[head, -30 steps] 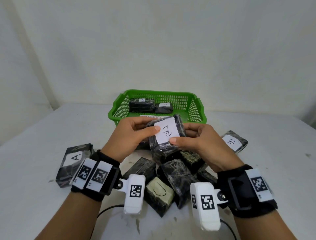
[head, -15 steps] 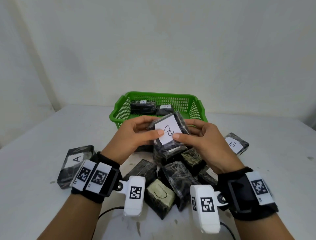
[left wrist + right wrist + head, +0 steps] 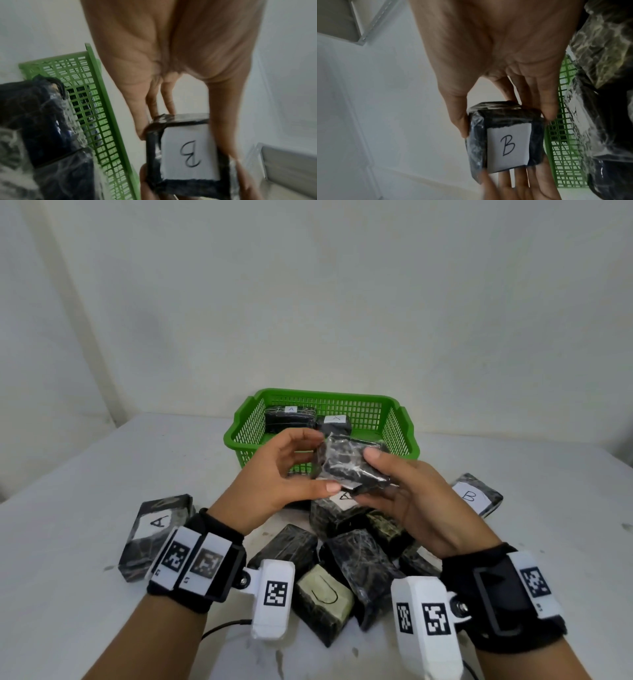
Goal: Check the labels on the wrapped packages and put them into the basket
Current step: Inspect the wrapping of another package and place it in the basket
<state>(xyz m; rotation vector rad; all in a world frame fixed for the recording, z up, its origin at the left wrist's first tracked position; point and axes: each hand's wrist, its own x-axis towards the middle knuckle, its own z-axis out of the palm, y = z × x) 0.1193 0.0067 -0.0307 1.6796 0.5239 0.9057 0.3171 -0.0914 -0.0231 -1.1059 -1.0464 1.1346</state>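
Note:
A black wrapped package hangs just in front of the green basket. My left hand pinches its left end between thumb and fingers. My right hand grips its right end, thumb on top. In the head view its plain dark side faces up. Both wrist views show its white B label on the underside. Two packages labelled A lie in the basket.
A pile of wrapped packages lies on the white table below my hands, one marked C. A package marked A lies apart on the left, one marked B on the right. The wall stands close behind the basket.
Both hands have turned the package over: its B label faced the head camera before and now faces down. The package sits slightly nearer the basket.

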